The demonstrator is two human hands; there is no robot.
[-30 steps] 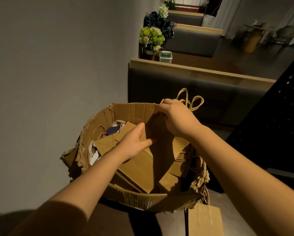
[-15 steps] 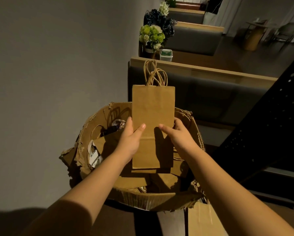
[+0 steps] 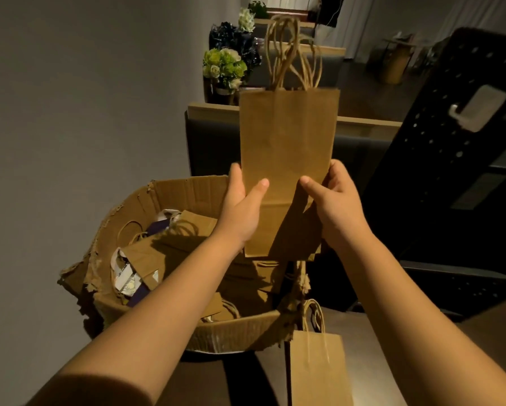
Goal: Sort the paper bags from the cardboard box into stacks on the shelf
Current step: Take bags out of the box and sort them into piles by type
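Dim grey wall behind; below my hands sits the torn cardboard box (image 3: 187,194) of paper bags. My left hand (image 3: 241,206) and right hand (image 3: 336,200) each pinch a side edge of an upright brown paper bag (image 3: 287,142), thumbs in front, handles up.

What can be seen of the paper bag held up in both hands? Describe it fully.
The brown paper bag is flat and folded, of plain kraft paper, upright with its twisted paper cord handles on top. A crease crosses its lower part. The left hand and right hand hold its side edges, thumbs on the front. It hangs in the air above the torn cardboard box.
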